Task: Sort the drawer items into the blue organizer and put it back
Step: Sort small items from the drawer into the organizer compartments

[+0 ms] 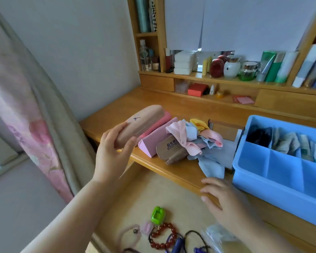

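Nearest, the open drawer (pixel 171 194) holds a red bead bracelet (pixel 162 236), a green clip (pixel 158 215), cords and a plastic bag. The right hand (pixel 224 203) lies with relaxed, spread fingers on the desk's front edge (pixel 171 172), holding nothing. The left hand (pixel 111 152) grips one end of a tan glasses case (pixel 142 123), lifted above the desk's left corner. The blue organizer (pixel 281 170) sits at the right of the desktop, its near compartments bare and folded cloths in the back row. I'd carry the case level and lay it lengthwise where it fits. Beside it lie a pink case (pixel 153 141), a brown case (pixel 170 150) and loose cloths (pixel 199 139). Beyond, shelves (pixel 217 79) hold jars and tubes; a floral curtain (pixel 26 106) hangs left.
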### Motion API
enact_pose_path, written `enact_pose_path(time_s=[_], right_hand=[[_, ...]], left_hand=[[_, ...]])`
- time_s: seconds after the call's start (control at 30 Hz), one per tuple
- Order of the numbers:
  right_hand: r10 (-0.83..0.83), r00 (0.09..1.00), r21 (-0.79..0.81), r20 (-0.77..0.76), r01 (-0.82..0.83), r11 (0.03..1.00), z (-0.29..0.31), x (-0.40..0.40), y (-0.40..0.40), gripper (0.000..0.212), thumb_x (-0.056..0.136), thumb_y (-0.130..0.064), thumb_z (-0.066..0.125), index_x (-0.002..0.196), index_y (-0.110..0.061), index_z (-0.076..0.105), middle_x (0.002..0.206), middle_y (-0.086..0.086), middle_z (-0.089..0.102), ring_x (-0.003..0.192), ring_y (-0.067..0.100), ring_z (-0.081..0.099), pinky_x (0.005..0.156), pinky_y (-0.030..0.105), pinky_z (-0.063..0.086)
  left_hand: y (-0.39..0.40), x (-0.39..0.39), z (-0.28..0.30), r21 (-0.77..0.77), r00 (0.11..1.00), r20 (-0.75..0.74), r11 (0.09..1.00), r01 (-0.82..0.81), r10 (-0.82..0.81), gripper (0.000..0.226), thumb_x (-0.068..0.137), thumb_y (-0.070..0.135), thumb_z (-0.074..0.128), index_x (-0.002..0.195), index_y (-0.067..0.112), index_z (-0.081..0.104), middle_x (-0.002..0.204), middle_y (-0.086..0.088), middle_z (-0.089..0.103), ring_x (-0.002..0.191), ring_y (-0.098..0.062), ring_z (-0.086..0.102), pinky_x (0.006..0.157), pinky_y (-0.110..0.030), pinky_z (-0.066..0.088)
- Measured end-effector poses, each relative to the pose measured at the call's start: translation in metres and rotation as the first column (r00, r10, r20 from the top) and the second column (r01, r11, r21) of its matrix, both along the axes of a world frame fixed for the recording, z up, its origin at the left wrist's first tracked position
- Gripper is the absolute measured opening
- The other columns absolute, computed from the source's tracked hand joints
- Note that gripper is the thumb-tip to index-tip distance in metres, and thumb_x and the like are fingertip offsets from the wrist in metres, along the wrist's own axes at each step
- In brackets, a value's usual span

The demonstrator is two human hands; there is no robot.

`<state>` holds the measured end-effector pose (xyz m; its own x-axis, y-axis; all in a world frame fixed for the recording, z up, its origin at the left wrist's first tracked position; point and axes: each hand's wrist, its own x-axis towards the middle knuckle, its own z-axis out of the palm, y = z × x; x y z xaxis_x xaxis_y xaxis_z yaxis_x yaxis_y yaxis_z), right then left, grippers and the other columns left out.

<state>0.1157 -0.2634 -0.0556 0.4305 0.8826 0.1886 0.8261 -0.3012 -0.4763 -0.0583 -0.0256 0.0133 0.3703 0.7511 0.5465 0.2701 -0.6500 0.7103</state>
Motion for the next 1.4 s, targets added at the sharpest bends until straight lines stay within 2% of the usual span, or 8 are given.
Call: enact_pose_path(time_s=[0.1,0.3,0.5,0.7,0.83,1.0,1.1,1.4], right_hand=[[0.036,0.994,0.02,-0.099,-0.034,0.999,-0.009,0.008,-0.002,0.02,0.089,-0.035,0.059,0.108,-0.039,0.066,0.125,-0.038,0.043,0.115,-0.017,0.039,0.092,0.002,0.026],[0.018,0.977,0.077,-0.213,-0.001,0.997,-0.01,0.015,0.0,0.022,0.087,-0.029,0.063,0.107,-0.036,0.068,0.121,-0.036,0.048,0.116,-0.019,0.04,0.093,-0.002,0.028],[0.028,0.98,0.06,-0.196,-0.017,0.998,0.006,0.012,0.005,0.024,0.087,-0.028,0.064,0.111,-0.029,0.068,0.125,-0.03,0.048,0.114,-0.012,0.042,0.091,-0.002,0.026],[0.087,0.995,0.028,0.051,-0.089,0.996,-0.023,-0.027,-0.05,0.021,0.084,-0.018,0.068,0.104,-0.02,0.071,0.123,-0.006,0.063,0.116,0.013,0.056,0.106,0.034,0.037],[0.092,0.989,-0.249,-0.119,-0.119,0.961,-0.066,-0.059,-0.119,0.03,0.091,-0.03,0.056,0.121,-0.034,0.062,0.125,-0.022,0.056,0.119,0.0,0.049,0.104,0.014,0.031],[-0.043,0.96,-0.403,-0.276,-0.075,0.912,-0.094,-0.074,-0.166,0.034,0.089,-0.041,0.056,0.123,-0.036,0.057,0.122,-0.025,0.052,0.105,-0.004,0.052,0.091,0.012,0.04],[-0.078,0.949,-0.404,-0.306,-0.055,0.913,-0.095,-0.082,-0.177,0.031,0.088,-0.042,0.057,0.118,-0.036,0.06,0.115,-0.024,0.055,0.102,-0.004,0.053,0.088,0.011,0.039],[-0.294,0.641,-0.176,-0.709,0.243,0.954,-0.051,-0.077,-0.164,0.017,0.091,-0.022,0.06,0.09,-0.038,0.064,0.09,-0.018,0.07,0.08,-0.006,0.063,0.08,0.014,0.05]], left_hand=[[0.033,0.048,0.01,0.007,0.99,-0.131,0.999,-0.052,0.052,0.042,0.085,0.037,0.064,0.126,0.038,0.054,0.115,0.011,0.051,0.096,0.014,0.046,0.074,0.003,0.034],[0.061,0.097,-0.01,0.062,0.899,-0.439,0.998,0.025,0.005,0.048,0.087,0.04,0.06,0.134,0.038,0.047,0.122,-0.003,0.051,0.114,-0.025,0.045,0.103,-0.045,0.04],[0.041,0.065,-0.006,-0.051,0.933,-0.353,0.997,0.061,-0.075,0.06,0.086,0.028,0.065,0.141,0.026,0.041,0.147,-0.007,0.032,0.134,-0.022,0.032,0.109,-0.03,0.031],[-0.064,-0.012,-0.086,0.016,0.956,-0.293,0.999,0.036,-0.029,0.027,0.079,0.001,0.067,0.105,0.006,0.064,0.1,0.0,0.052,0.093,-0.024,0.054,0.085,-0.029,0.042],[-0.12,-0.043,-0.128,-0.4,0.723,-0.622,0.916,0.036,-0.3,0.01,0.085,0.024,0.064,0.095,0.022,0.065,0.098,0.004,0.06,0.088,-0.016,0.059,0.075,-0.024,0.045],[-0.168,-0.02,-0.129,-0.356,0.158,-0.914,0.925,0.13,-0.374,0.05,0.076,0.07,0.051,0.077,0.02,0.057,0.069,0.007,0.054,0.069,-0.014,0.054,0.058,-0.027,0.042],[-0.196,-0.013,-0.136,-0.32,-0.054,-0.947,0.929,0.188,-0.316,0.043,0.079,0.056,0.058,0.09,0.015,0.06,0.079,0.003,0.057,0.077,-0.018,0.057,0.06,-0.028,0.042],[-0.209,-0.006,-0.077,-0.55,0.57,-0.592,0.802,0.232,-0.571,0.011,0.08,0.016,0.052,0.082,0.027,0.05,0.068,0.003,0.069,0.058,-0.011,0.064,0.053,-0.031,0.05]])
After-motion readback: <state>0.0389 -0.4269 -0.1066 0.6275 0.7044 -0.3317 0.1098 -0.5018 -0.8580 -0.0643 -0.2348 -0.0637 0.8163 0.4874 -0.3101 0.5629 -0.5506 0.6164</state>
